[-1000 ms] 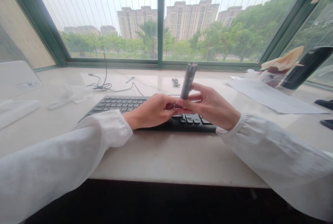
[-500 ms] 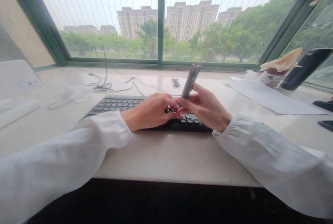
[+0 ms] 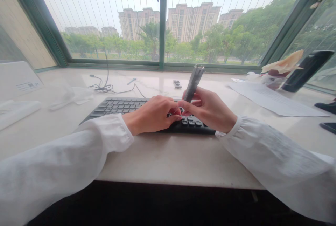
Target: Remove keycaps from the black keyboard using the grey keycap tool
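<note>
A black keyboard (image 3: 115, 105) lies on the desk under both hands. My right hand (image 3: 210, 108) is closed round a grey, stick-shaped keycap puller (image 3: 193, 83), held tilted with its top end leaning up and right. Thin wire shows at its lower end, close to the keys. My left hand (image 3: 154, 114) rests over the middle of the keyboard, thumb and fingers pinched together beside the wire. Whatever sits between those fingertips is too small and covered to make out. Several loose keycaps (image 3: 177, 84) lie behind the keyboard.
A coiled cable (image 3: 105, 87) lies at the back left, with a small blue stick (image 3: 132, 81) beside it. White boxes (image 3: 19, 79) and a clear plastic wrapper (image 3: 70, 98) are on the left. Paper (image 3: 273, 100) and a dark upright object (image 3: 308, 71) stand right.
My right hand and the puller have shifted very slightly to the right and down. My left hand stays pinched at nearly the same spot on the keyboard.
</note>
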`<state>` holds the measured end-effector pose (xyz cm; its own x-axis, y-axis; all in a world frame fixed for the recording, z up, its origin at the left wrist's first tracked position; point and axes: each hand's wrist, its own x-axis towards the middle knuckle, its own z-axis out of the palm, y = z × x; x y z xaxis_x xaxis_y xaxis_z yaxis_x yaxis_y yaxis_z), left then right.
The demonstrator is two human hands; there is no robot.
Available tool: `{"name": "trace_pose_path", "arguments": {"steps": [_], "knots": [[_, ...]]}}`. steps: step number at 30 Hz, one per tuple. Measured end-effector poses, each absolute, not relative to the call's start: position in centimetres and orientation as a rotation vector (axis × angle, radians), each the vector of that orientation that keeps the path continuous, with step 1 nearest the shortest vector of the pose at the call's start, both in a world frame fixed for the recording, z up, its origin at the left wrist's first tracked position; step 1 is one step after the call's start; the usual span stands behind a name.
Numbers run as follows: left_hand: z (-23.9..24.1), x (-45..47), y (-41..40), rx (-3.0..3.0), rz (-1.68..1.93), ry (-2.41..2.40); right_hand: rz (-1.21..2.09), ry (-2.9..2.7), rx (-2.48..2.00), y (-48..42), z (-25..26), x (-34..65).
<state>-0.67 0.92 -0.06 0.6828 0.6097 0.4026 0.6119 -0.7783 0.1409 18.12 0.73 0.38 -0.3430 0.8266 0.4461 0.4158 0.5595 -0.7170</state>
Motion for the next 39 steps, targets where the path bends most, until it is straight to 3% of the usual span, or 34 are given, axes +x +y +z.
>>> {"name": "trace_pose_path", "arguments": {"steps": [5,11,19,33,39], "knots": [[-0.1,-0.8,0.9,-2.862,-0.683,-1.045,0.619,-2.093,-1.036,0.9,0.8,18.8],[-0.2,-0.9,0.9,-2.885,-0.722,-1.056,0.336,-2.157,-1.143,0.8,1.4,19.2],[-0.4,-1.1,1.1,-2.885,-0.753,-1.082,0.219,-2.252,-1.284,1.1,0.5,17.9],[-0.7,-1.2,1.6,-2.962,-0.802,-1.038,0.302,-2.031,-1.520,0.6,-0.1,16.7],[-0.8,-1.3,1.6,-2.928,-0.737,-0.951,0.157,-1.983,-1.531,0.3,-0.5,16.0]]}}
